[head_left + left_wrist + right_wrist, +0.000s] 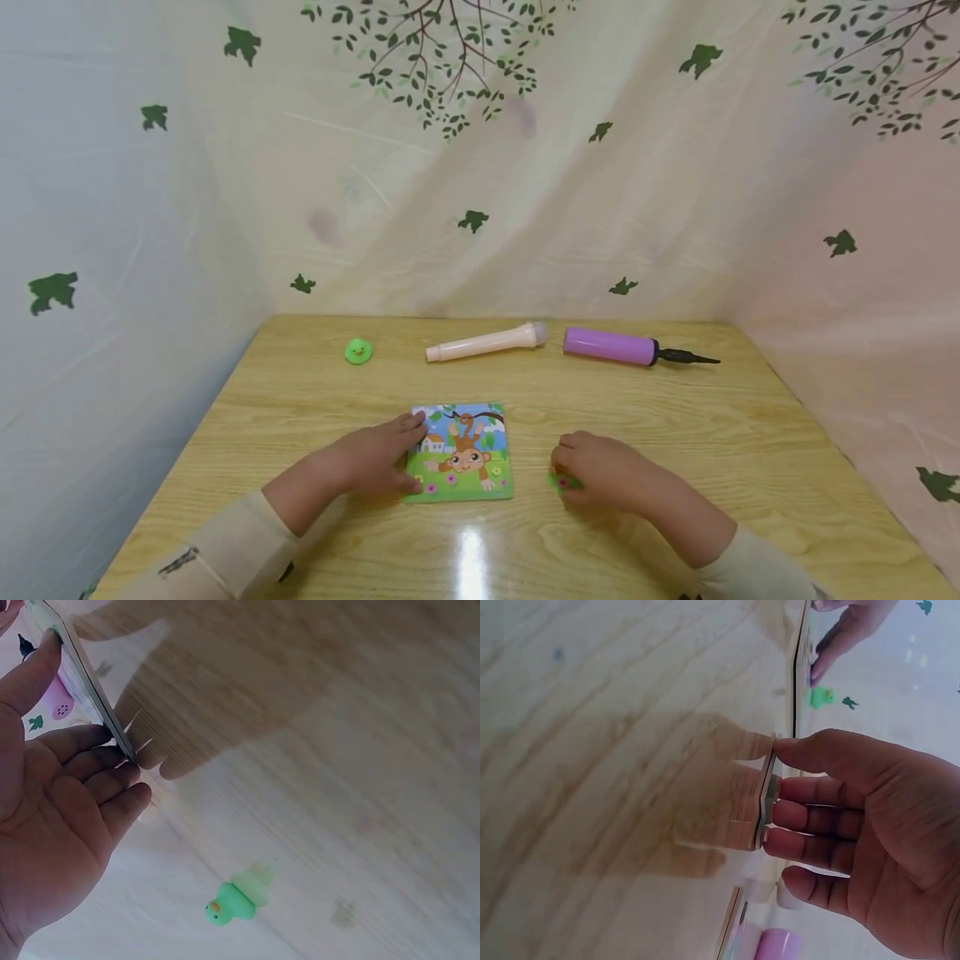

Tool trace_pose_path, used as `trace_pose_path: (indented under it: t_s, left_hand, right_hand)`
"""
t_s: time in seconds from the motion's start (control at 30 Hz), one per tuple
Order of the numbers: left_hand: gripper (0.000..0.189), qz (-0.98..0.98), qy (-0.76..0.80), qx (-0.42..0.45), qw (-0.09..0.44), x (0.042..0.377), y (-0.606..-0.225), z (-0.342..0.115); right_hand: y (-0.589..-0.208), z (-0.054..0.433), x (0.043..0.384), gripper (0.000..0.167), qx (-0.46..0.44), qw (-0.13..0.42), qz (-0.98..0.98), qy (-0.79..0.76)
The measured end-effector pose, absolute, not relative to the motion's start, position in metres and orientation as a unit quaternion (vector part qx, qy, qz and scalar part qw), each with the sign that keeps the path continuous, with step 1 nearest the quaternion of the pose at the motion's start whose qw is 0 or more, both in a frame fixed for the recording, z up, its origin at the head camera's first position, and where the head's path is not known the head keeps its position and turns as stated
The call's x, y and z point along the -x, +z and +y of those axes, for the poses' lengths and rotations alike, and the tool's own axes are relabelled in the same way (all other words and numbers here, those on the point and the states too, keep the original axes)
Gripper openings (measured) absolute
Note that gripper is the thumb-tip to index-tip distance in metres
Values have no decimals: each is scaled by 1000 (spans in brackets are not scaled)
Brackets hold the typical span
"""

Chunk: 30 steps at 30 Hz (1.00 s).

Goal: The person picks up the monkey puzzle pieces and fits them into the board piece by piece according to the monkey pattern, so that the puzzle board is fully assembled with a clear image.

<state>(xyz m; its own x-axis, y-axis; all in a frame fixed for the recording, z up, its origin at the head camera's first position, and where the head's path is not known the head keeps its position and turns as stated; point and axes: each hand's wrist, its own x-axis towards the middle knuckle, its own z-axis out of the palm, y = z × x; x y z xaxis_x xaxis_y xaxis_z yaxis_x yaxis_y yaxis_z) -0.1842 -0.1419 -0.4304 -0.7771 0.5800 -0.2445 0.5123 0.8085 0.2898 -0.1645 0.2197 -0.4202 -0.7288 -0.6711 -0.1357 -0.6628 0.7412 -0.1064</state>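
Observation:
A square picture board (468,483), printed with an upside-down monkey, flowers and a house, lies flat on the table. My left hand (378,457) rests at its left side, with fingertips and thumb touching the board's edge and corner. To the right of the board, my right hand (607,471) pinches a small, flat, colourful puzzle piece (566,482) low at the tabletop. In the right wrist view, the thumb lies at one end of the thin piece (766,799) and the fingers press along it. Most of its printed face is hidden by the fingers.
Along the back of the wooden table (300,417) lie a small green duck (358,352), a pale pink stick with a greyish end (486,342) and a purple hand pump (611,345) with a black nozzle. Leaf-patterned cloth (420,250) hangs behind and at both sides.

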Motion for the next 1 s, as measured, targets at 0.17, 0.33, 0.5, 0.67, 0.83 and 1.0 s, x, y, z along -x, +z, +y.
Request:
trace_pose_path:
  t_s: [0.17,0.33,0.5,0.67,0.83,1.0]
  left_hand:
    - [88,936,103,-295,163,183,-429,-141]
    - [88,938,88,-292,165,183,-428,-140]
    - [88,938,83,-294,164,183,-427,-140]
    - [87,937,86,-294,165,182,-425,-141]
    - [86,937,84,-294,166,183,-424,-140]
    - [85,936,77,-300,167,183,-422,-140]
  right_hand:
    - [-417,206,165,20,372,76,925,-20]
    - [-414,184,169,24,398,55,915,-13]
    - [-414,159,172,28,429,26,903,1]
    - [-416,133,178,38,450,12,893,16]
    - [-423,112,182,38,468,3,883,37]
    - [-429,99,185,24,476,-3,879,36]
